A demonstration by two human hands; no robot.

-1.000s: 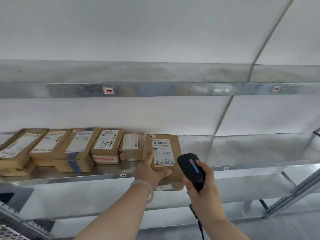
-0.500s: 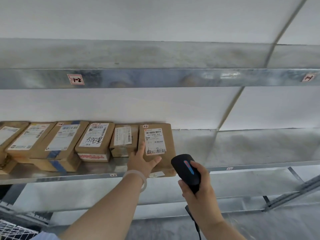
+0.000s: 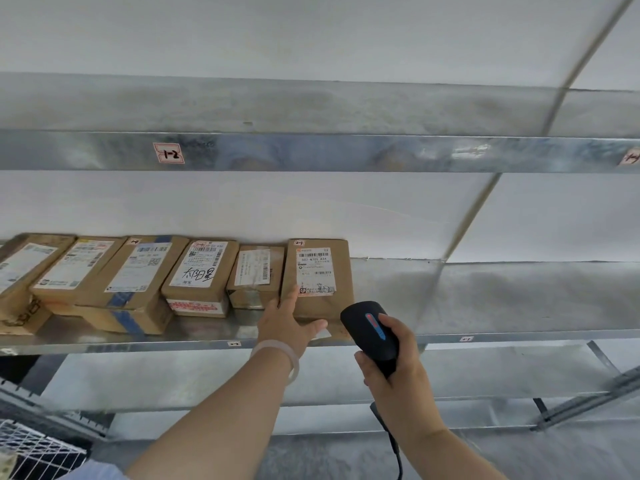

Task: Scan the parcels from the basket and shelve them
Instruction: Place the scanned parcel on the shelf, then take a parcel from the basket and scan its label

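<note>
A brown cardboard parcel point(image 3: 341, 271) with a white shipping label lies flat on the metal shelf point(image 3: 519, 337), at the right end of a row of parcels. My left hand point(image 3: 287, 323) grips its near left corner, index finger on top and thumb along the front edge. A pale bracelet sits on that wrist. My right hand point(image 3: 398, 372) holds a black handheld scanner point(image 3: 370, 330) with a red and blue stripe, just right of the parcel's front, head pointing up towards it. Its cable hangs down.
Several labelled brown parcels point(image 3: 199, 275) line the shelf to the left, some stacked. The shelf stretches bare to the right. An upper shelf point(image 3: 346, 152) carries a tag "1-2" point(image 3: 168, 153). A white wire basket point(image 3: 34, 448) shows at bottom left. A lower shelf lies beneath.
The parcel has slid further back onto the shelf, settling flat beside the small box. My left hand stayed on its near corner; the scanner hand barely moved.
</note>
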